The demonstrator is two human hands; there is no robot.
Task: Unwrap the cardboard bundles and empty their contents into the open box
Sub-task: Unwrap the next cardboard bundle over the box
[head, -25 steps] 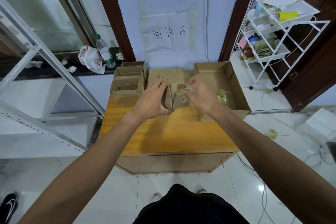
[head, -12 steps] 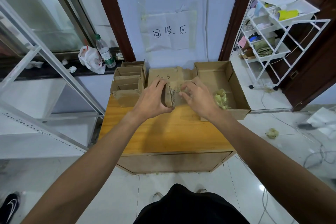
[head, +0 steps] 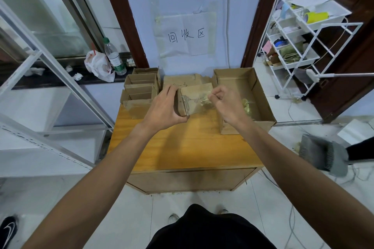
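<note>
Centre frame: left hand (head: 165,105) grips cardboard bundle (head: 194,95) end, fingers curled. Right hand (head: 224,103), spread flat before, now pinches clear wrap (head: 204,100): peeling starts; open box (head: 263,95) awaits contents.

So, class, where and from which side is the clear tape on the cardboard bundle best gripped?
Pinch the clear tape by its loose edge at the right end of the cardboard bundle, coming from the right, as the right hand does. The left hand wraps the left end, so probably only the right side is free.
</note>
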